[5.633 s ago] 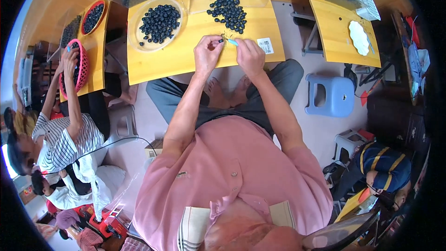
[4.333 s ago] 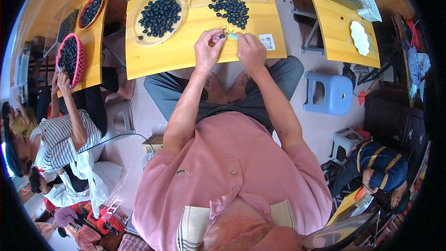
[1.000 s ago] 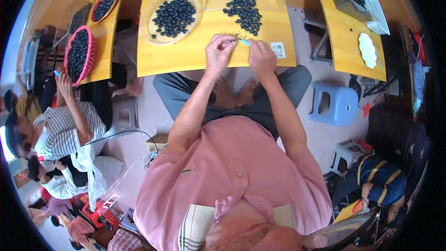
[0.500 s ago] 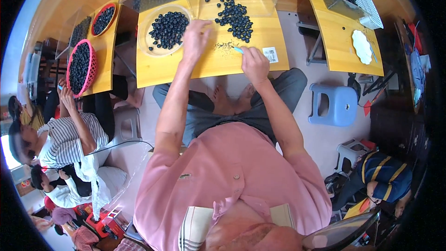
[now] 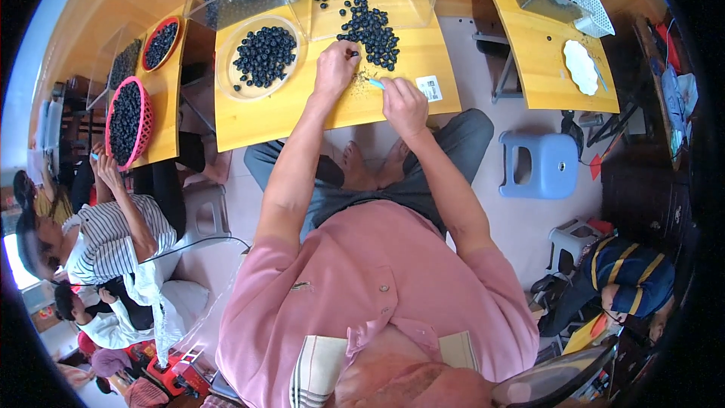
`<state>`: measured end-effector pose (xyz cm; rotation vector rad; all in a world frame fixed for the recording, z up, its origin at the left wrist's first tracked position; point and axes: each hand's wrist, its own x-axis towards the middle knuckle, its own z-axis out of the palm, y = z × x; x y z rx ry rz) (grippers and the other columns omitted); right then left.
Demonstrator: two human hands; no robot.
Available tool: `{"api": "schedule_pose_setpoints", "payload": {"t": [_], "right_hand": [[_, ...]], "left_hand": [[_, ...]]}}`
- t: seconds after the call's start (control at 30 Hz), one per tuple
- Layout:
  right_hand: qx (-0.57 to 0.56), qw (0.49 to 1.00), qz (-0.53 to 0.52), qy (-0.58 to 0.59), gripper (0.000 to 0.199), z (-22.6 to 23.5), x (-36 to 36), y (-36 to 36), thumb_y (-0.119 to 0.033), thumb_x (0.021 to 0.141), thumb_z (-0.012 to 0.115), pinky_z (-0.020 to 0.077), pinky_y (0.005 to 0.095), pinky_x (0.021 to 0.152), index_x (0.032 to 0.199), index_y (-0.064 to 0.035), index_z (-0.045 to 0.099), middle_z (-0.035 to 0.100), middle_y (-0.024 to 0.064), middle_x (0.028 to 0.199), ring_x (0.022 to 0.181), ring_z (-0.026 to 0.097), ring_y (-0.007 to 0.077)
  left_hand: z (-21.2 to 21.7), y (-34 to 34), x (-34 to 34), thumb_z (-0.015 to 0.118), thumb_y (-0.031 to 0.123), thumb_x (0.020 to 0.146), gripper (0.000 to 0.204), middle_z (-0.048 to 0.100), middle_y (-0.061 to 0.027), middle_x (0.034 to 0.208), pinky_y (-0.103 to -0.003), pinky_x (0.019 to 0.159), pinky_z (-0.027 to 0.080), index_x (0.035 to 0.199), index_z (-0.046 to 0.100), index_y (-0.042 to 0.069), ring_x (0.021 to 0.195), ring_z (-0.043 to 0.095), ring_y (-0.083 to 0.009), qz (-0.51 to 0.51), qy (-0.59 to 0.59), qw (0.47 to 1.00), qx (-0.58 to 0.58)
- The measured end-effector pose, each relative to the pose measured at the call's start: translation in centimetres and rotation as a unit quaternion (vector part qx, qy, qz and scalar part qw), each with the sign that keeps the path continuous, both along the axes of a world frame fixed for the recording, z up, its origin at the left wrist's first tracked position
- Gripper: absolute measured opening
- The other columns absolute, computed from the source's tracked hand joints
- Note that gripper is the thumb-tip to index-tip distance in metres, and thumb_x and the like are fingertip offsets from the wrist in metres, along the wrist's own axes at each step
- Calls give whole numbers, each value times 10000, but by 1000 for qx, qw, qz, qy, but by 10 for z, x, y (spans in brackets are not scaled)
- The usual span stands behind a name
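My left hand (image 5: 337, 69) is closed, with a dark, round, berry-like piece (image 5: 354, 53) pinched at its fingertips, beside a loose pile of similar dark pieces (image 5: 371, 38) on the yellow table. My right hand (image 5: 405, 107) grips a small tool with a light blue handle (image 5: 376, 84); its thin tip points left and its exact kind is too small to make out. Below the pile lie fine crumbs (image 5: 361, 85). To the left, a round clear plate (image 5: 223, 68) holds more dark pieces (image 5: 264, 58).
A clear box (image 5: 208, 11) of dark pieces stands behind the plate. A white label (image 5: 429, 88) lies on the table at right. Left, a co-worker sits by a pink basket (image 5: 143, 125). A blue stool (image 5: 555, 166) and another table with a white dish (image 5: 580, 68) are at right.
My left hand has moved right from beside the plate to the pile and now pinches a dark piece. The right hand keeps the blue-handled tool; the whole view has shifted slightly.
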<state>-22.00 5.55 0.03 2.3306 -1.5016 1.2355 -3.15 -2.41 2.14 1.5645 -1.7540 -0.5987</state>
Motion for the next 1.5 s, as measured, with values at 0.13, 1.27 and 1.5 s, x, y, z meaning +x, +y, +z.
{"api": "schedule_pose_setpoints", "payload": {"t": [0.13, 1.27, 1.5], "right_hand": [[-8, 1000, -5, 0, 139, -2, -1, -2, -74, 877, 724, 543, 398, 669, 1014, -93, 737, 594, 47, 816, 761, 650, 246], [-11, 998, 36, 46, 240, -2, -1, -2, -68, 816, 710, 550, 372, 685, 1053, -94, 732, 590, 48, 843, 787, 657, 227], [19, 998, 0, 55, 215, 0, 2, -2, -73, 823, 701, 556, 368, 683, 1034, -98, 732, 603, 44, 846, 798, 666, 226]], "left_hand": [[-9, 27, 8, 840, 33, 809, 230, 686, -94, 866, -322, 761, 560, 1028, 773, 9, 757, 661, -185, 71, 153, 986, -1], [-26, 79, -14, 788, -76, 886, 364, 676, -13, 991, -225, 822, 551, 1218, 658, -3, 866, 634, -76, 33, 334, 942, 20], [-31, 80, -10, 808, -67, 877, 410, 675, -15, 1003, -220, 818, 550, 1249, 646, -6, 870, 634, -75, 44, 387, 921, 21]]}}
